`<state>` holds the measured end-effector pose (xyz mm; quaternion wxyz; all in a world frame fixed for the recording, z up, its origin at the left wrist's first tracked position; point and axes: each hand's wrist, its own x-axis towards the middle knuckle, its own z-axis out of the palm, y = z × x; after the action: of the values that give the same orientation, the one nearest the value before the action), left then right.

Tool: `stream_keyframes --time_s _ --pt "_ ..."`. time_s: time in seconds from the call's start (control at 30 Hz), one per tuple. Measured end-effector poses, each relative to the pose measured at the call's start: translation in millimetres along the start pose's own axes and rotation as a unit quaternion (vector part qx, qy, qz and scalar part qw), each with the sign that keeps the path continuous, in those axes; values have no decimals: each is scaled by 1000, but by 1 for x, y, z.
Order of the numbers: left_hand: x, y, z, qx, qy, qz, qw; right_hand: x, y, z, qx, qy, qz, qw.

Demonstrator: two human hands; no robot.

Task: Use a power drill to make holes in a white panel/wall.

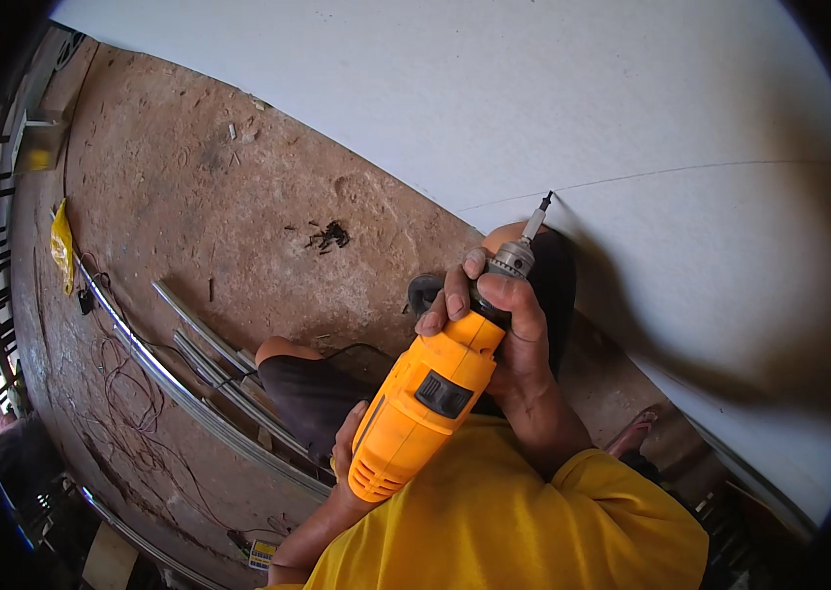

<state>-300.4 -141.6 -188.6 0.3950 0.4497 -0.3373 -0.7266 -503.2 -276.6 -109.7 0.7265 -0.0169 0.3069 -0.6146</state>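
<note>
An orange power drill (425,398) slants up and to the right across the middle of the view. My right hand (524,344) is closed round its front, just behind the metal chuck (511,259). At the drill's rear, my left hand (345,444) is closed on the body, most of its fingers hidden underneath. A pale bit holder (534,224) sticks out of the chuck, with a small dark tip (547,199), perhaps a screw, at its end. That tip is at a thin pencil line on a large white board (632,88); whether it has gone in, I cannot tell.
Dark screws (329,236) lie in a heap on the dusty concrete floor (189,147). Long metal channels (184,393), tangled cords (140,398) and a yellow plastic bag (62,246) are at the left. Near the board's lower edge a bare foot (635,431) shows.
</note>
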Motion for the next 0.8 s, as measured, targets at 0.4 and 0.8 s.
stream_keyframes --time_s 0.4,0.8 --pt "9 18 15 60 -79 -49 994 2 -3 -4 8 -7 -17 1000" --pt "18 4 15 219 -64 41 973 9 -5 -5 -53 -1 -53 997"
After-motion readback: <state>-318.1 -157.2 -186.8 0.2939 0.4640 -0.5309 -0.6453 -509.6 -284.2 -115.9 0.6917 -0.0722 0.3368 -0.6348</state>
